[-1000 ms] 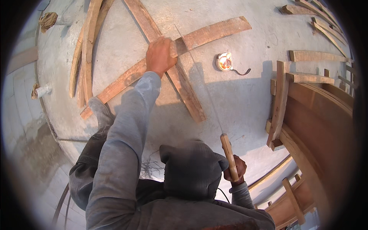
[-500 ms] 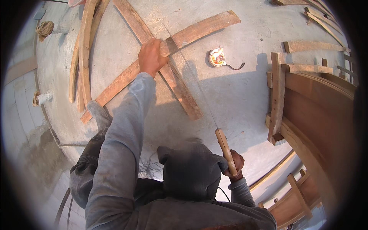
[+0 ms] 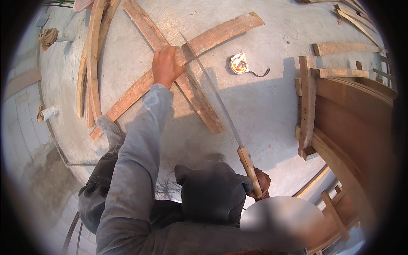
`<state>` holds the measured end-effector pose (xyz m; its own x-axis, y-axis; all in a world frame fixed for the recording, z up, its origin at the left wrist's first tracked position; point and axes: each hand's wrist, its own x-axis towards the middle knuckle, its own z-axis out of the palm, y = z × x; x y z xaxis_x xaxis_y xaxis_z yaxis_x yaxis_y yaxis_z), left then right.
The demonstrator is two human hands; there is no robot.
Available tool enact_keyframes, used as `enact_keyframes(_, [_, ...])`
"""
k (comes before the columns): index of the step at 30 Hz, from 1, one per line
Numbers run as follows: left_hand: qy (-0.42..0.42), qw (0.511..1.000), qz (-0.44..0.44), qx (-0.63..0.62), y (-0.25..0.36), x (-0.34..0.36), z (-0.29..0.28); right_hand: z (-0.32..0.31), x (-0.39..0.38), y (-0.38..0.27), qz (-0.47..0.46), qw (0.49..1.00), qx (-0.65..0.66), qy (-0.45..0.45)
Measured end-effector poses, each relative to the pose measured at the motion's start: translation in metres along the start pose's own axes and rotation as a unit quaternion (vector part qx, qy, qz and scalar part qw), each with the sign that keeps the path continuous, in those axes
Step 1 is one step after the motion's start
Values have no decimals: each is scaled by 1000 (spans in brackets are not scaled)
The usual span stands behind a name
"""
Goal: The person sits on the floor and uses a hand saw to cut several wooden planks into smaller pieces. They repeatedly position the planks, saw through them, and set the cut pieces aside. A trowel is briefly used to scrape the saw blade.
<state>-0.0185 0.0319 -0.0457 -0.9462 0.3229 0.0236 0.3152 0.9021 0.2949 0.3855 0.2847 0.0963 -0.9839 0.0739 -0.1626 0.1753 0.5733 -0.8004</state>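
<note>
Concrete floor [image 3: 272,114]: plank [image 3: 223,36] beneath handsaw [image 3: 214,91]

The plank crosses a second plank [image 3: 200,104]; judged stiff, fairly light, rough, best held beside the crossing. The left hand [image 3: 165,66] curls over it there. The saw blade crosses just rightward; the right hand [image 3: 261,182] wraps the wooden handle [image 3: 250,171], fingers partly hidden. Tape measure [image 3: 239,63] lies apart, right.

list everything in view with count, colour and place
handsaw: 1, grey blade, tan handle, over one plank
crossed planks: 2, brown, centre
tape measure: 1, white and orange, right of planks
long timbers: several, brown, upper left
loose timbers: several, brown, upper right
wooden formwork: count unclear, brown, right
pipe stubs: 2, white, left
concrete floor: 1, grey, underneath
left sleeve: 1, grey, lower left
left hand: 1, bare, on crossed planks
right hand: 1, bare, on handsaw
</note>
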Motion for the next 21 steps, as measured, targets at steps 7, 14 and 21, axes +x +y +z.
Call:
enact_keyframes(7, [-56, 998, 0, 39, 7, 22, 13, 72, 246, -23, -85, 966, 212, 123])
enact_keyframes(14, [-16, 999, 1, 35, -10, 5, 4, 4, 8, 15, -18, 1000, -7, 22])
enact_keyframes(21, [-7, 1000, 0, 27, 7, 19, 14, 77, 240, -18, -86, 966, 204, 134])
